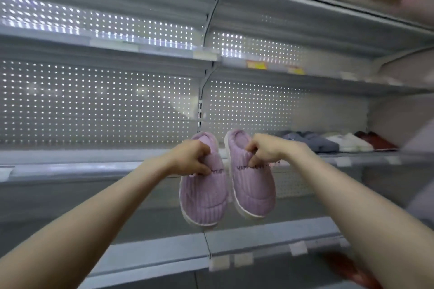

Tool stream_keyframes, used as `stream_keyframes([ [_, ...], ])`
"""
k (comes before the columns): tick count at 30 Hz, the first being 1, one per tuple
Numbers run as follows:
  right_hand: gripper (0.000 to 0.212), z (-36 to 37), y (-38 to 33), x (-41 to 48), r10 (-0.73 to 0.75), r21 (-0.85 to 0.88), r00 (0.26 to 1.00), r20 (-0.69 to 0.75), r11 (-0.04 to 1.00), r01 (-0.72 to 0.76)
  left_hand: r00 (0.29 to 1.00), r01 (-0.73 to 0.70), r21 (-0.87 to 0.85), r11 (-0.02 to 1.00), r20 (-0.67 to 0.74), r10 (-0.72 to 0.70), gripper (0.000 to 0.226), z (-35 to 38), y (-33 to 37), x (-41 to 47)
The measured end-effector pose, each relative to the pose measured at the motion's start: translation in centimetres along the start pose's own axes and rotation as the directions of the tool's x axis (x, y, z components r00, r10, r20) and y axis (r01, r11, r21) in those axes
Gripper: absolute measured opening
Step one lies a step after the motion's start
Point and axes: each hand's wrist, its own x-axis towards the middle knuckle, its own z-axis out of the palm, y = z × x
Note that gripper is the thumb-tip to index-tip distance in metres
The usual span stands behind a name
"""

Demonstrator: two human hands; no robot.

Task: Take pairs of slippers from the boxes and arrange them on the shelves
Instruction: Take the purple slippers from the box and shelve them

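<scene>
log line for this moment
left hand grips left purple slipper | right hand grips right purple slipper | toes down, before shelf | unplaced

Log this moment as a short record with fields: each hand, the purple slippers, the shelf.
left hand: pinches the left slipper at its opening
right hand: pinches the right slipper at its opening
slippers' pose: side by side, toes hanging down, in the air before the shelf
already shelved: blue slippers, white slippers, red slippers, at right
</scene>
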Motion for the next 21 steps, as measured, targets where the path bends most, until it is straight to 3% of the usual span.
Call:
stream_keyframes([
  [4,0.016,-2.6,2.4,1.4,0.043,0.011,0.996,-0.080,0.999,-0.042,0.997,-0.068,-0.036,0.997,-0.039,0.066,0.043,-0.8,0.4,3.7],
  [6,0.014,-3.7,3.7,2.1,0.075,0.022,0.991,-0.109,0.997,-0.073,0.994,-0.090,-0.043,0.995,-0.061,0.088,0.038,-0.8,0.7,5.5],
  [9,0.028,-4.9,5.5,3.2,0.094,0.017,0.982,-0.165,0.996,-0.093,0.988,-0.121,-0.053,0.991,-0.098,0.116,0.030,-0.7,1.0,8.2],
  [12,0.012,-5.3,7.5,4.5,0.114,0.016,0.974,-0.194,0.993,-0.113,0.983,-0.148,-0.078,0.986,-0.121,0.138,0.037,0.2,1.5,11.3],
  [15,0.008,-5.6,10.1,6.1,0.115,0.011,0.975,-0.192,0.993,-0.115,0.977,-0.159,-0.076,0.984,-0.152,0.146,0.028,1.5,2.3,14.5],
  [18,0.030,-6.0,12.8,8.0,0.106,0.022,0.975,-0.196,0.994,-0.104,0.979,-0.144,-0.095,0.985,-0.160,0.128,0.024,3.0,2.9,17.7],
  [21,0.026,-6.3,16.2,10.5,0.075,0.042,0.978,-0.193,0.997,-0.069,0.986,-0.079,-0.120,0.990,-0.153,0.060,0.020,4.4,3.2,21.2],
])
